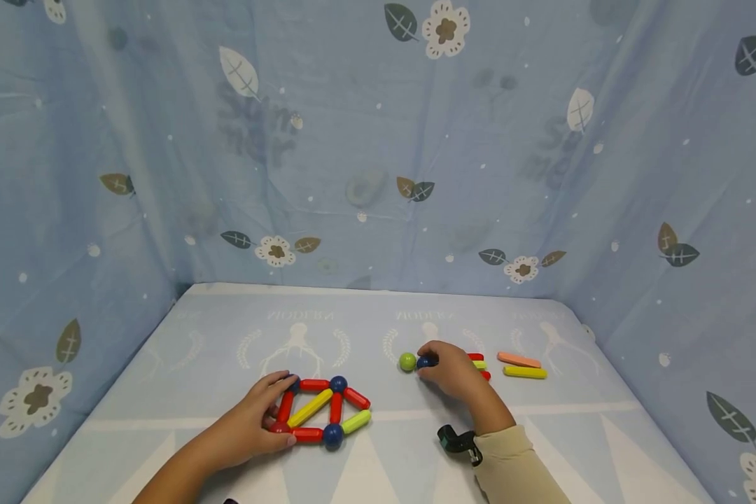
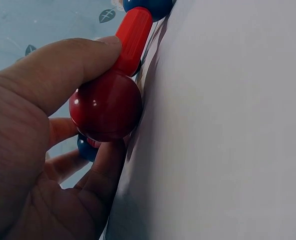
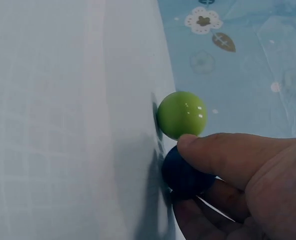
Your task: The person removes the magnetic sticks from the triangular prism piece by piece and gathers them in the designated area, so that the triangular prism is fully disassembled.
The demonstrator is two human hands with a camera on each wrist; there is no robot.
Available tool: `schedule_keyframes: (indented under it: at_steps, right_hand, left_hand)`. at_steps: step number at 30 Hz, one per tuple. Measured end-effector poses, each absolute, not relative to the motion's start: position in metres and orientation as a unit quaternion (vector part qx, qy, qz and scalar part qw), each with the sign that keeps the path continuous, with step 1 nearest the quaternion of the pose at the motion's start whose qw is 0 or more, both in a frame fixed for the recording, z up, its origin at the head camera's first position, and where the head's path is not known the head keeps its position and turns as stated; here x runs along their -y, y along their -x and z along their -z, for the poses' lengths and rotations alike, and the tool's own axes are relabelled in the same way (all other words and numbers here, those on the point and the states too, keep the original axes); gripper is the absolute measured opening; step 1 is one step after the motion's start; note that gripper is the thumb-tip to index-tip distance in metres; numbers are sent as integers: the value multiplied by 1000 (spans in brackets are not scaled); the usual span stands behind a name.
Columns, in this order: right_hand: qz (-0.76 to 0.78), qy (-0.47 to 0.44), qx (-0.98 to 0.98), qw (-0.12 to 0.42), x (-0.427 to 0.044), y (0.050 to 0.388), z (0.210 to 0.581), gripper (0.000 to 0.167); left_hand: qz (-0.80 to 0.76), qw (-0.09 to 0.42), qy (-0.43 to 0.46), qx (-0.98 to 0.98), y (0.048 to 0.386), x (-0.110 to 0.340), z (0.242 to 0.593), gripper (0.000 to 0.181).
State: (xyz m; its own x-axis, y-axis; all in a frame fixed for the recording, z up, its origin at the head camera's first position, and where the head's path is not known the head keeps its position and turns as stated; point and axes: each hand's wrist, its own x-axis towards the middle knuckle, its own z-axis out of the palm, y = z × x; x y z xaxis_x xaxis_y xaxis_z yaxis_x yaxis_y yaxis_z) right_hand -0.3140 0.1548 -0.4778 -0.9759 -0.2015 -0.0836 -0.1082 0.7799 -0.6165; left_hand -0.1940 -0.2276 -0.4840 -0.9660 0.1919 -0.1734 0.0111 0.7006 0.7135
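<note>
A flat frame of red, yellow and lime rods (image 1: 311, 408) joined by blue and red balls lies on the table, left of centre. At its left side, my left hand (image 1: 248, 425) curls thumb and fingers round the corner with the red ball (image 2: 106, 106); the thumb lies on a red rod (image 2: 134, 40). Farther right, my right hand (image 1: 453, 374) pinches a dark blue ball (image 3: 184, 172) between thumb and fingers, at the tabletop. Just left of that ball in the head view sits a lime green ball (image 1: 407, 362).
Red and lime rods (image 1: 479, 365) lie partly hidden behind my right hand. An orange rod (image 1: 519, 360) and a yellow rod (image 1: 525, 372) lie to their right. A patterned blue curtain (image 1: 378, 140) surrounds the table's back and sides.
</note>
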Motion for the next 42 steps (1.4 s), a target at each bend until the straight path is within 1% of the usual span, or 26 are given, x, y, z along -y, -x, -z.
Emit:
schedule_keyframes:
  at_steps: [3, 11, 15, 18, 20, 22, 27, 31, 35, 38, 42]
  right_hand:
    - [322, 82, -941, 64, -154, 316, 480, 36]
    - [341, 78, -935, 65, -155, 315, 483, 44]
    - [367, 67, -927, 36, -149, 310, 480, 46]
    - [384, 71, -921, 3, -139, 302, 474, 42]
    - [393, 84, -916, -3, -128, 294, 470, 39]
    - [395, 107, -912, 7, -116, 284, 467, 37]
    - [392, 174, -901, 70, -94, 261, 465, 34]
    - [376, 206, -897, 110, -88, 249, 466, 25]
    - [358, 224, -896, 135, -86, 241, 469, 21]
    - [358, 225, -894, 144, -85, 238, 471, 24]
    - [355, 228, -894, 148, -85, 235, 475, 32]
  left_hand:
    - [-380, 118, -51, -916, 194, 226, 483, 103]
    - [-377, 119, -48, -917, 193, 225, 482, 103]
    - [-377, 122, -49, -917, 192, 226, 483, 103]
    - [-377, 122, -51, -917, 192, 226, 484, 103]
    - [-376, 120, -54, -917, 192, 226, 484, 103]
    - [-377, 118, -56, -917, 193, 226, 484, 103]
    - [-383, 117, -59, -914, 193, 226, 484, 103]
    - [-383, 121, -61, -914, 192, 226, 484, 102]
    - [-377, 120, -59, -916, 192, 226, 485, 102]
    - [-377, 116, -61, -917, 192, 227, 484, 101]
    - [-376, 114, -67, -917, 193, 227, 484, 101]
